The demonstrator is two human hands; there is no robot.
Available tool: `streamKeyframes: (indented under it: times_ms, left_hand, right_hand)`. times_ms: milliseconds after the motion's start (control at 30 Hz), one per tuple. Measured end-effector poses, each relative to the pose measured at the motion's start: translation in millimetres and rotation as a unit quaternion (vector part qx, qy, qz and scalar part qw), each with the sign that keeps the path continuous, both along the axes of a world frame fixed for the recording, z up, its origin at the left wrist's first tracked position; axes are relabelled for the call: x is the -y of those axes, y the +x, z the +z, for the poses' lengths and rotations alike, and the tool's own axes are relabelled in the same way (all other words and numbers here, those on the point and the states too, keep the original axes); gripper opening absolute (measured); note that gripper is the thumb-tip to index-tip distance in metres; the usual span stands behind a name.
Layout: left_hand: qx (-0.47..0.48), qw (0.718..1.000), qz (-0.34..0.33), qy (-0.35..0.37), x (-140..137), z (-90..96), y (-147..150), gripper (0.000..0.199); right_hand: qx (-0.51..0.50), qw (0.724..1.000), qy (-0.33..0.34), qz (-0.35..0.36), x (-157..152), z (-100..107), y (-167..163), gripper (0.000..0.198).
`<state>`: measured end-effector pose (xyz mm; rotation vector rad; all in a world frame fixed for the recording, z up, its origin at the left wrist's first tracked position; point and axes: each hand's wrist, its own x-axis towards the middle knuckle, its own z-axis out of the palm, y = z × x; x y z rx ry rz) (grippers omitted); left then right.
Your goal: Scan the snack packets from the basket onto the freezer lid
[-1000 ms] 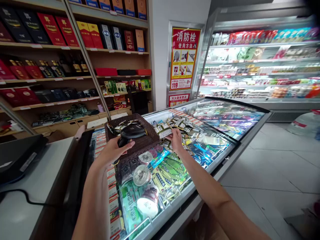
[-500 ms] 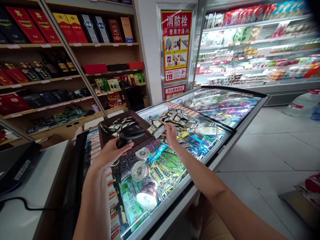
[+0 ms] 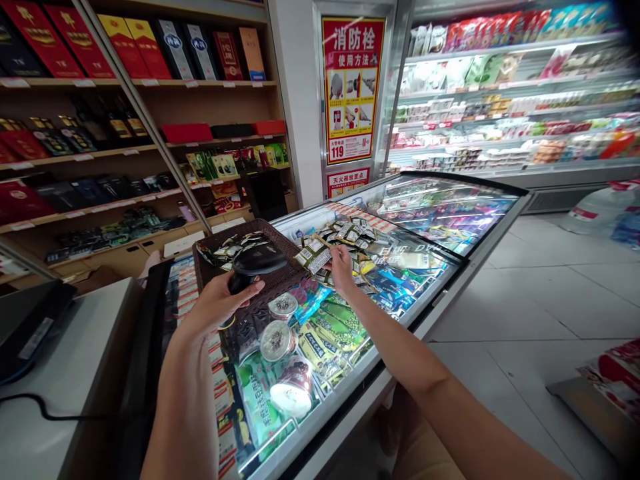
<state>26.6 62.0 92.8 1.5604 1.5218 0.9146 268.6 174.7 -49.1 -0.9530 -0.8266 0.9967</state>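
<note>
My left hand (image 3: 227,298) is wrapped round the handle of a black handheld barcode scanner (image 3: 264,259), whose head points right. A small packet (image 3: 314,255) with a printed barcode is pinched in my right hand (image 3: 342,268), just beyond the scanner's front end. Behind and beneath the scanner, a brown woven basket (image 3: 286,238) rests on the glass top of the freezer, with several similar packets (image 3: 235,248) inside. A loose pile of these packets (image 3: 353,231) lies on the glass beside my right hand.
Under the freezer's glass are ice cream tubs (image 3: 278,341) and bagged ices (image 3: 340,323). A white counter (image 3: 95,373) with a black device (image 3: 30,327) is at left. Shelves of boxes (image 3: 185,133) stand behind; a lit chiller (image 3: 500,100) is at back right.
Both hands keep their grips, and the scanner and packet stay nearly in place. The view has shifted slightly.
</note>
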Motion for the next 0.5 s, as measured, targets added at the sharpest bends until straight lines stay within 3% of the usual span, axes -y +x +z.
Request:
streamKeyframes:
  times_ms: [167,267,367,500]
  left_hand:
    - [0.003,1.0,0.02,0.003,1.6,4.4,-6.2,0.073]
    - [0.002,0.999,0.044,0.014,5.3,10.6,-11.4,0.073]
    - [-0.001,0.998,0.065,0.016,5.6,12.3,-23.3,0.075]
    - [-0.036,0.993,0.1,0.043,-1.0,2.0,-54.1,0.074]
  right_hand:
    - [0.013,0.986,-0.021,-0.164,-17.7,-11.5,14.0,0.03]
    - [0.16,0.97,-0.063,-0.169,-24.7,-15.9,23.6,0.035]
    - [0.291,0.934,-0.092,-0.185,-24.1,-18.1,28.0,0.051]
    - [0.374,0.892,-0.029,-0.253,-16.9,-17.8,23.4,0.057]
